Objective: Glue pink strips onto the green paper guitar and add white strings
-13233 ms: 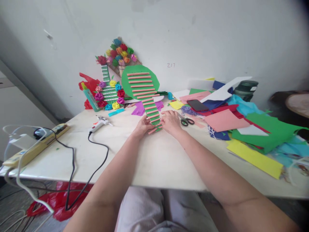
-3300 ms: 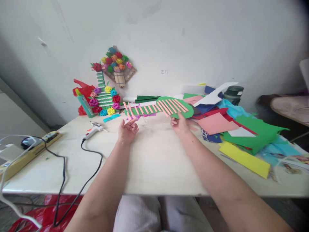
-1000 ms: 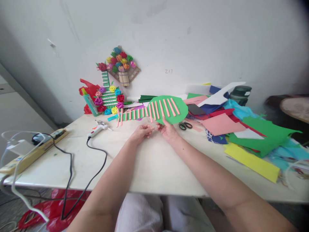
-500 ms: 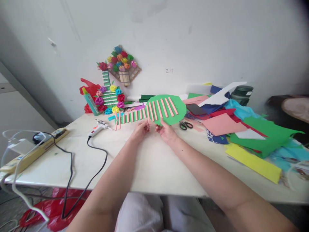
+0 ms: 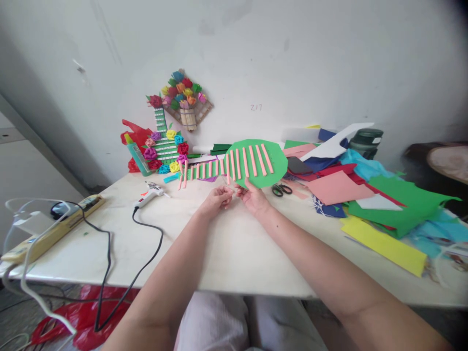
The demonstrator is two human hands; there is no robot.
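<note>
A guitar-shaped green paper cutout with pink paper strips across its round body and long neck is held up over the table. My right hand grips its lower edge, thumb in front and fingers behind. Just below the neck, my left hand is closed in a pinch, apart from the cutout. Whatever lies between its fingertips is too small to make out. A white glue gun lies to the left, and black-handled scissors rest right of my right hand.
Paper sheets are heaped on the right, near a dark green bottle. A finished flower-trimmed guitar craft and a green glue bottle stand at the back left. A power strip and cords lie along the left edge.
My left hand has come off the cutout's lower edge and dropped slightly. The cutout has shifted a little to the right in my right hand.
</note>
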